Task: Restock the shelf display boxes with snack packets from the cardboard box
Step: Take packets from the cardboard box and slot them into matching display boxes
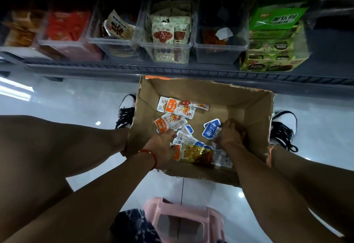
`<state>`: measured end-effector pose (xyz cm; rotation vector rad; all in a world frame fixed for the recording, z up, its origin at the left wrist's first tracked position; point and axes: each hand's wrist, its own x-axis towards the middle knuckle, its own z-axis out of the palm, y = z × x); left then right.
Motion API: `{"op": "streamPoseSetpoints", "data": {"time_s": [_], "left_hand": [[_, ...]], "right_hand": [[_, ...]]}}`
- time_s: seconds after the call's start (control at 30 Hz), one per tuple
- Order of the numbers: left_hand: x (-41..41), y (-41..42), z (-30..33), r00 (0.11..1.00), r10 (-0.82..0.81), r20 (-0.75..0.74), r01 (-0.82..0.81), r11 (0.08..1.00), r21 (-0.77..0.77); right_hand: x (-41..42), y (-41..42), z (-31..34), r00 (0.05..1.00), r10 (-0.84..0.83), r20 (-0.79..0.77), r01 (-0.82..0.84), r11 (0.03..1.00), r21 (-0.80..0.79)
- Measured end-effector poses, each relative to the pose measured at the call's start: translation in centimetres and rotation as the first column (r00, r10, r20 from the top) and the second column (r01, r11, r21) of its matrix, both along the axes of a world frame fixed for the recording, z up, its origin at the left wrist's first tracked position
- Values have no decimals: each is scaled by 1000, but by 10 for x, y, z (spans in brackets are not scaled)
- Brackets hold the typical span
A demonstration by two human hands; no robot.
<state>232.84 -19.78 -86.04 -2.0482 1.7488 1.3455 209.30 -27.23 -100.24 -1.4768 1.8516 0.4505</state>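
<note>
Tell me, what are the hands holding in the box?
The right hand grips blue snack packets by their right edge. The left hand has its fingers on the loose packets; whether it holds one cannot be told.

a small shop is showing here: a dark grey metal shelf (172, 69) is carrying a row of clear plastic display bins (166, 32) filled with packaged snacks, a green printed retail carton (275, 37) is sitting beside them, and glossy pale floor tiles (76, 99) are reflecting ceiling lights.
</note>
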Motion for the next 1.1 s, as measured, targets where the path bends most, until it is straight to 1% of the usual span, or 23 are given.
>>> {"op": "streamPoseSetpoints", "data": {"time_s": [0.13,0.2,0.27,0.33,0.4,0.43,0.47,0.5,0.53,0.57,0.6,0.63,0.67,0.7,0.73,0.77,0.8,0.83,0.87,0.93,1.0,1.03,1.1], "left_hand": [[3,0,1,999,39,-7,-39,999,9],[2,-1,1,998,60,-14,-60,998,19],[1,-4,1,998,56,-9,-56,998,33],[0,-9,1,999,49,8,-49,998,44],[-3,-15,4,995,100,-1,-100,994,51],[-6,-18,7,990,139,-14,-138,989,53],[-9,-22,9,983,182,-38,-180,982,57],[-11,-25,11,965,245,-96,-240,969,65],[-14,-27,14,917,351,-190,-336,936,106],[-17,-30,18,828,475,-297,-438,880,187],[-20,-32,23,706,596,-382,-513,803,303],[-22,-34,25,589,674,-446,-549,738,391],[-25,-35,28,506,707,-495,-563,705,431],[-28,-36,34,453,714,-535,-581,691,430],[-30,-36,39,420,718,-556,-611,676,412],[-32,-35,43,401,719,-568,-647,661,380],[-34,-34,48,384,721,-577,-673,646,360],[-36,-32,52,365,718,-593,-675,642,363],[-38,-30,57,344,708,-616,-654,652,384],[-45,-25,72,275,686,-674,-548,688,476],[-52,-21,88,207,681,-703,-446,705,551],[-53,-21,94,176,681,-711,-413,707,574],[-53,-19,103,137,651,-747,-372,733,570]], "right_hand": [[15,11,-8,995,-81,-55,80,997,-22],[18,13,-12,993,-82,-86,79,996,-42],[16,10,-10,996,-77,-45,74,995,-70],[14,4,2,992,-112,59,117,990,-79],[15,-4,24,940,-222,260,239,970,-34],[16,-8,38,872,-293,393,308,951,27],[18,-10,56,777,-351,523,349,931,106],[21,-11,71,692,-377,616,356,920,164],[23,-11,88,627,-389,675,343,916,209],[26,-10,106,580,-395,713,317,915,250],[29,-7,123,527,-400,750,286,914,286],[32,-4,135,472,-396,787,255,916,309],[34,0,149,440,-381,813,247,922,299],[35,4,157,445,-351,824,268,930,252],[37,8,168,482,-306,821,311,936,167],[36,10,174,562,-250,788,357,933,41],[34,12,183,666,-188,722,380,918,-112],[33,14,191,759,-130,638,368,893,-257],[35,19,203,802,-108,588,356,877,-324],[46,34,227,798,-55,600,304,897,-321],[57,48,244,821,64,567,179,914,-363],[58,52,248,832,104,545,158,898,-411],[56,53,252,816,106,568,201,870,-451]]}}
